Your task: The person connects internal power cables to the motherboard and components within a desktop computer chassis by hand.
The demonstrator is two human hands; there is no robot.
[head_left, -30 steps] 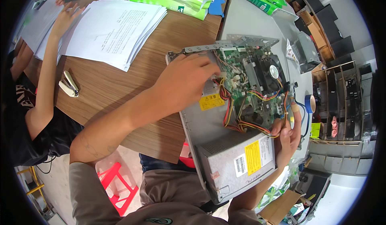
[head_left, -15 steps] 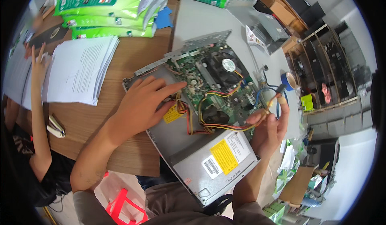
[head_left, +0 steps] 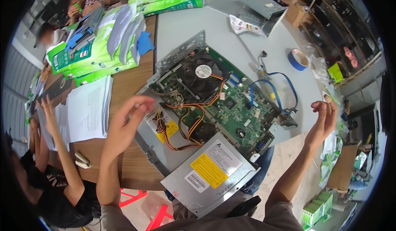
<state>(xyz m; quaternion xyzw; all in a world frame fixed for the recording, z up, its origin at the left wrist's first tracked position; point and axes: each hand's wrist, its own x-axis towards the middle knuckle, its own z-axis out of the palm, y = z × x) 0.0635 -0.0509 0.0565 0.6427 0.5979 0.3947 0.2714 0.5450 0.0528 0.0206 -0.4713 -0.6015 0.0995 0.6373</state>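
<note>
Right hand (head_left: 324,120) away — board (head_left: 225,117) in chassis (head_left: 169,159)

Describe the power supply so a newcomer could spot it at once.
Start at the open computer case in the picture's middle. At its lower end, below the green board, sits the power supply, a silver box. Unlike its neighbours, it carries a large yellow label between two white ones.

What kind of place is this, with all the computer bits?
Probably an electronics workroom: there's an opened computer with its green circuit board and black fan showing, plus a grey metal box.
</note>
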